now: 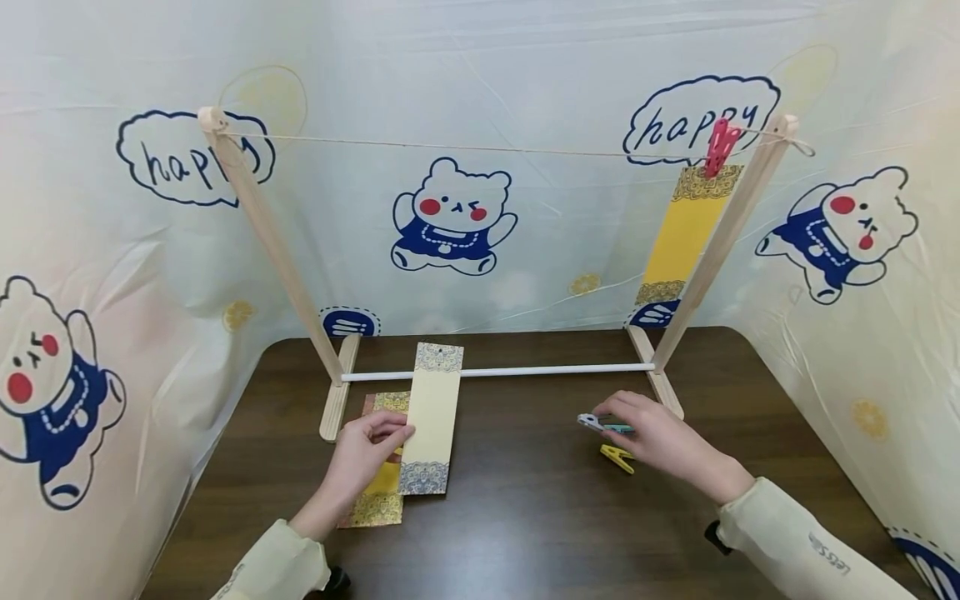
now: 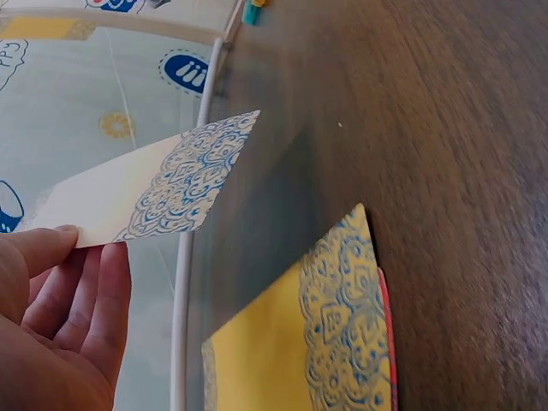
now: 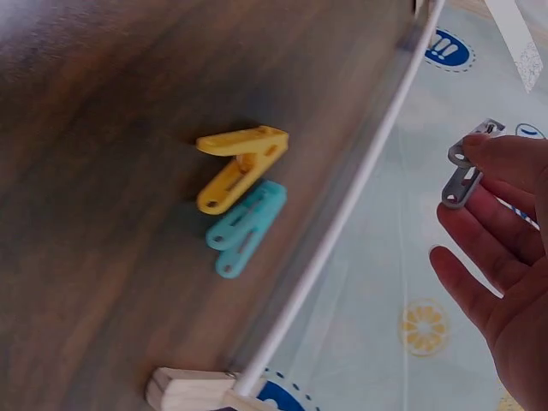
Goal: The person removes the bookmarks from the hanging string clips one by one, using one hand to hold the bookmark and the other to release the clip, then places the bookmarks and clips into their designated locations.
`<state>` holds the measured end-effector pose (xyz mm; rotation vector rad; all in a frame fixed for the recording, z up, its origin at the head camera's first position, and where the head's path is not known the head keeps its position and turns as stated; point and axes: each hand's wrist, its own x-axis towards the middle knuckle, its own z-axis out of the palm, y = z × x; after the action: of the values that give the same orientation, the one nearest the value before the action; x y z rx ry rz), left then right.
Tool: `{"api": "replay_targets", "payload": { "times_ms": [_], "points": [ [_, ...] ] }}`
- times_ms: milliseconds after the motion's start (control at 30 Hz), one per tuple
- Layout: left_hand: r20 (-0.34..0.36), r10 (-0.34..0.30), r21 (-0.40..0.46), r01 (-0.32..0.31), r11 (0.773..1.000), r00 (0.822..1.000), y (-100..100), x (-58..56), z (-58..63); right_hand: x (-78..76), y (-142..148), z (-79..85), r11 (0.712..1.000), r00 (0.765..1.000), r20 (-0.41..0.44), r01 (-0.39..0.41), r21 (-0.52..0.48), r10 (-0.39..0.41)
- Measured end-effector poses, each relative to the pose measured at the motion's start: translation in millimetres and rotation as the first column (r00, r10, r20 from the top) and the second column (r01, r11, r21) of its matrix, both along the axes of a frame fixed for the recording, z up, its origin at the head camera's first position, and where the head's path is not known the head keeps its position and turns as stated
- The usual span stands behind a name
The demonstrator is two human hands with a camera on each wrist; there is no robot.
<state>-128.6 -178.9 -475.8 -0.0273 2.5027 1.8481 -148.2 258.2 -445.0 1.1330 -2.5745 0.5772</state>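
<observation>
My left hand [image 1: 367, 454] pinches the left edge of a cream bookmark [image 1: 431, 417] with blue lace patterns at its ends, lifted above the table. Beneath it on the table lies a yellow patterned bookmark [image 2: 257, 360], with a reddish one [image 2: 385, 317] peeking out under it. Between thumb and fingers my right hand [image 1: 652, 437] grips a grey clothespin [image 3: 467, 167], raised off the table. Below that hand lie a yellow clothespin [image 3: 244, 163] and a teal clothespin [image 3: 247, 227], side by side.
A wooden stand with a left post [image 1: 270, 242], a right post [image 1: 727, 242] and a white crossbar [image 1: 540, 370] spans the table [image 1: 525, 533]. A string [image 1: 450, 148] joins the post tops. At its right end a red clothespin [image 1: 722, 148] holds a yellow bookmark [image 1: 686, 237].
</observation>
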Motion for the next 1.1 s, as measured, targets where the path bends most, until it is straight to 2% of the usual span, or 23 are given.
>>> {"api": "replay_targets", "payload": {
  "times_ms": [200, 533, 833, 1100],
  "points": [
    [0.035, 0.015, -0.016, -0.015, 1.0, 0.999, -5.7, 2.1, -4.4, 3.7, 2.1, -9.6, 1.0, 0.999, 0.048, -0.013, -0.001, 0.013],
    [0.074, 0.037, -0.062, -0.033, 0.998, 0.997, -16.2, 9.2, -13.8, 11.0, 6.5, -26.5, 1.0, 0.989, 0.148, 0.007, -0.006, -0.006],
    [0.141, 0.079, -0.107, -0.064, 0.992, 0.987, -24.4, 14.4, -19.6, 15.7, 7.8, -36.7, 1.0, 0.986, 0.164, 0.009, -0.008, -0.008],
    [0.149, 0.097, -0.155, -0.074, 0.985, 0.984, -31.3, 14.3, -23.2, 20.8, 4.7, -44.8, 1.0, 0.976, 0.215, 0.025, 0.015, -0.028]
  ]
}}
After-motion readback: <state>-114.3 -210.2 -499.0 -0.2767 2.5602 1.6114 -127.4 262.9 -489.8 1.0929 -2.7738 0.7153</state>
